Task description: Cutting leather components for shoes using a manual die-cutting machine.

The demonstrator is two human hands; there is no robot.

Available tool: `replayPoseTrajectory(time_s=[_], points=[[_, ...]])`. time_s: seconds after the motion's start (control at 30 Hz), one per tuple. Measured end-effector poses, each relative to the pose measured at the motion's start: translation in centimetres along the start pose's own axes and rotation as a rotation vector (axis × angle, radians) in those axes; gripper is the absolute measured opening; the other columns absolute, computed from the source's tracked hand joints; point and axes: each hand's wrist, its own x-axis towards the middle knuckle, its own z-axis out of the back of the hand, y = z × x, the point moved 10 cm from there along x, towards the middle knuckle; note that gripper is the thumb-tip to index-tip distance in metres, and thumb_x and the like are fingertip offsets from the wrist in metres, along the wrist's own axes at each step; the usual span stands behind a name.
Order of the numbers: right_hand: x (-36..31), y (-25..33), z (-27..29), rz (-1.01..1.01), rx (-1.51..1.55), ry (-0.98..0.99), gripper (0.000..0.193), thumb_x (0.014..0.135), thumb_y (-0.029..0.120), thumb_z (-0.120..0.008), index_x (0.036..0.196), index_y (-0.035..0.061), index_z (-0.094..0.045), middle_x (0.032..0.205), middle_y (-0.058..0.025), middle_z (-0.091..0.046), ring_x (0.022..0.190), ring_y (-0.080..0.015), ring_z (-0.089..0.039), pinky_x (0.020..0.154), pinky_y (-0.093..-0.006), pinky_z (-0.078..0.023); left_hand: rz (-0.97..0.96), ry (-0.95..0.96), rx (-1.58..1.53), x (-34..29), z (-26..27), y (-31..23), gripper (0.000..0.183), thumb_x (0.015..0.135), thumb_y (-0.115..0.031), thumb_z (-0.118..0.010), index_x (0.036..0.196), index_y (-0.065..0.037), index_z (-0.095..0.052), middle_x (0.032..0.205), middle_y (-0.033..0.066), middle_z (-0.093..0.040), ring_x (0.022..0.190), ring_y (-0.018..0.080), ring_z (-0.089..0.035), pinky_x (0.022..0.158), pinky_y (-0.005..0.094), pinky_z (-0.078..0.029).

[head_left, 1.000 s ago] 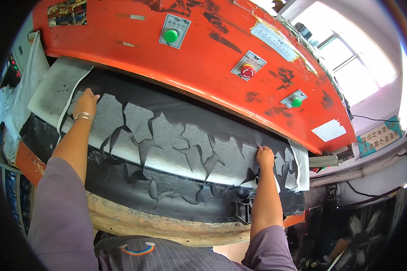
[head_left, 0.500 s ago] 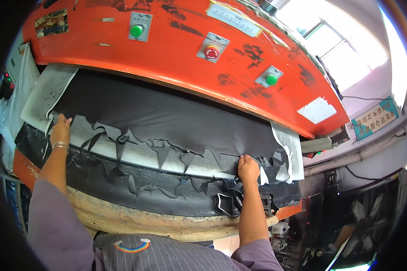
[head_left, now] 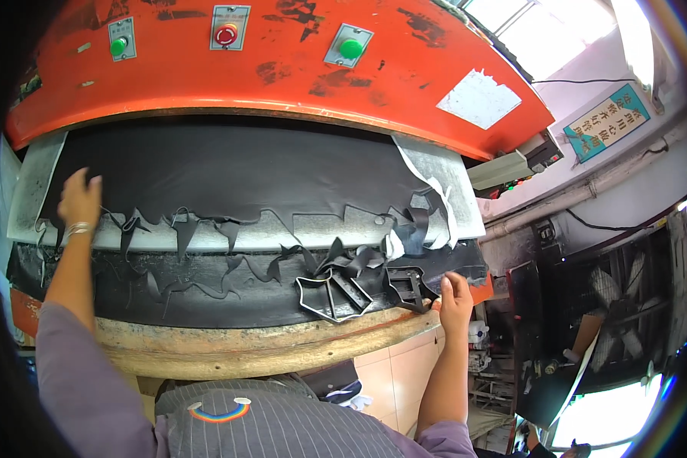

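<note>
Black sheet material point(head_left: 229, 168) is seen, from the head view, laid over a pale board point(head_left: 462, 202) beneath the front of a red machine point(head_left: 298, 84); the board is left exposed at both ends and along the front. The sheet's near edge is cut jagged, with strips hanging toward a worn black ledge point(head_left: 126, 304). The ledge is bordered by a scuffed wooden rail point(head_left: 244, 349). Tiled floor point(head_left: 391, 374) is visible below. At the right, a teal-bordered sign point(head_left: 607, 124) is mounted on a pale wall, with a pipe point(head_left: 546, 204) run beneath it and a bright window point(head_left: 565, 34) above.

Counted on the machine: two green buttons point(head_left: 350, 49), one red button point(head_left: 226, 35) and one torn white paper patch point(head_left: 478, 99). Two metal-edged frames point(head_left: 333, 309) are noted side by side near the rail, toward its right end. One rainbow patch point(head_left: 220, 411) is carried on one striped apron point(head_left: 282, 427).

Two hands are observed. The left hand point(head_left: 80, 197) is held over the sheet's left part, thumb and fingers spread; contact cannot be confirmed. The right hand point(head_left: 456, 299) is positioned just beside the right-hand frame, fingers raised; whether anything is pinched cannot be told.
</note>
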Motion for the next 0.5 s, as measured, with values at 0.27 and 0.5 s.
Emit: replayPoseTrajectory(time_s=[0.27,0.5], points=[[-4.5,4.3,-5.5,0.308,-0.351,0.35,0.027,0.079,0.019,-0.069,0.101,0.0031,-0.064,0.098,-0.0139,-0.065,0.095,-0.0325,-0.059,0.084,-0.0414,-0.046,-0.485,0.746,-0.181,-17.2,1.3,-25.5,0.061,0.083,-0.05,-0.056,0.14,-0.033,-0.04,0.155,0.0096,-0.015,0.143,0.0387,-0.004,0.106,0.0681,-0.002],[-5.0,2.1,-4.8,0.358,-0.718,0.408,0.028,0.074,0.023,-0.072,0.094,0.0059,-0.063,0.096,-0.0137,-0.06,0.095,-0.0346,-0.054,0.082,-0.0425,-0.044,-0.811,0.887,-0.146,-27.2,5.0,-21.0,0.064,0.084,-0.053,-0.053,0.141,-0.028,-0.04,0.155,0.0143,-0.016,0.143,0.0366,-0.009,0.104,0.0636,-0.015]])
